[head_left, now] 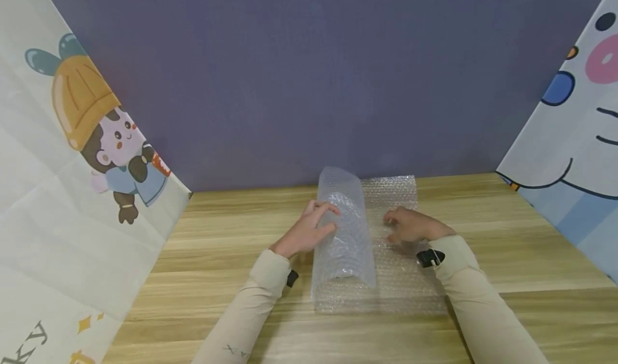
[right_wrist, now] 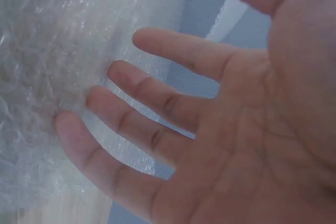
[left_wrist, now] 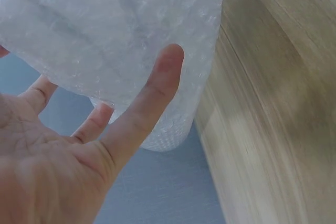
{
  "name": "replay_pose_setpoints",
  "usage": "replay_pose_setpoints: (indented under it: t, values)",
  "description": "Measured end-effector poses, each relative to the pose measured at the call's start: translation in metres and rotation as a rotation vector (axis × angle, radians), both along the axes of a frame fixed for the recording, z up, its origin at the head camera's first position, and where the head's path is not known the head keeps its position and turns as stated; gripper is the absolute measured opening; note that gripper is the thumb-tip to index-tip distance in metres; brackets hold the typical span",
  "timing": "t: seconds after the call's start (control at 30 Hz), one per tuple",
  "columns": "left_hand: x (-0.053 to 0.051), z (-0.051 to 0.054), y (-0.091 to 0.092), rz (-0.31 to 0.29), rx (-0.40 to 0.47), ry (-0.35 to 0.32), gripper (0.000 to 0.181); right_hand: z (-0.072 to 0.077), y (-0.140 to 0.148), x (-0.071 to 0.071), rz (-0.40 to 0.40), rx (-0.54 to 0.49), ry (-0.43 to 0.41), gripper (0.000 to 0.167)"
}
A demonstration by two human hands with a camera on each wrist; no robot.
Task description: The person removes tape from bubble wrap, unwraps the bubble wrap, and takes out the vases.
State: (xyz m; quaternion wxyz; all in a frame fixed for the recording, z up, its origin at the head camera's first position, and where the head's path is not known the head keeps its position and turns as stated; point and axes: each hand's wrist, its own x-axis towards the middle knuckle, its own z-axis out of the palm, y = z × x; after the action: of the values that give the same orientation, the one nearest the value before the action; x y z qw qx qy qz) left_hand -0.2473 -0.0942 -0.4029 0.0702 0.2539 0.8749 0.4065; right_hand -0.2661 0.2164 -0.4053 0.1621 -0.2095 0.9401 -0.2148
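Observation:
A sheet of clear bubble wrap lies on the wooden table, its left part curled over into a loose roll or fold. My left hand is at the left side of this curled part, thumb and fingers spread; the left wrist view shows the thumb in front of the bubble wrap. Over the flat part, to the right, is my right hand. Its fingers are loosely bent beside the bubble wrap, gripping nothing; whether the fingertips touch it I cannot tell.
The wooden table ends at a dark purple-grey wall close behind the wrap. Cartoon-printed white panels stand on the left and right. A black strap device sits on the right wrist.

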Motion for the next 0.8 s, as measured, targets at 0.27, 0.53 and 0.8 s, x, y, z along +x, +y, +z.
replay_pose_setpoints:
  t: [0.27,0.53,0.8]
  values:
    - [-0.0011,-0.0032,0.0051,0.029,0.017,0.001,0.032,-0.0015,0.0001,-0.0014,0.002,0.018,0.008,0.065]
    - [-0.002,-0.0036,0.0066,0.037,0.009,-0.01,0.035,-0.0053,0.0025,-0.0058,0.009,0.007,0.012,0.064]
    - [0.0003,0.0012,0.0033,0.041,-0.028,0.007,0.039,-0.005,0.0052,-0.0069,0.009,-0.013,0.009,0.061]
